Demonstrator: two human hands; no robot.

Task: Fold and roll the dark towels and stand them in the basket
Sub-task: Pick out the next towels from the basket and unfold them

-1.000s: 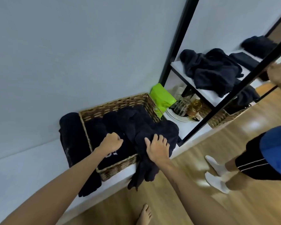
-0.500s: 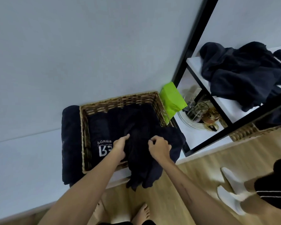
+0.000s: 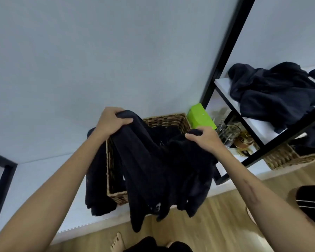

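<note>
I hold a dark towel up in front of the wicker basket. My left hand grips one top corner, and my right hand grips the other. The cloth hangs down loose past the low white shelf toward the floor. More dark towels lie inside the basket, mostly hidden behind the raised one. Another dark towel hangs over the basket's left side.
A heap of dark towels lies on the upper white shelf of the black-framed rack at right. A green box, glass jars and a second wicker basket stand below. Another person's leg is at far right.
Both hands have taken hold of the towel in the basket and lifted it up and apart, so it now hangs between them. The camera has moved closer and tilted.
</note>
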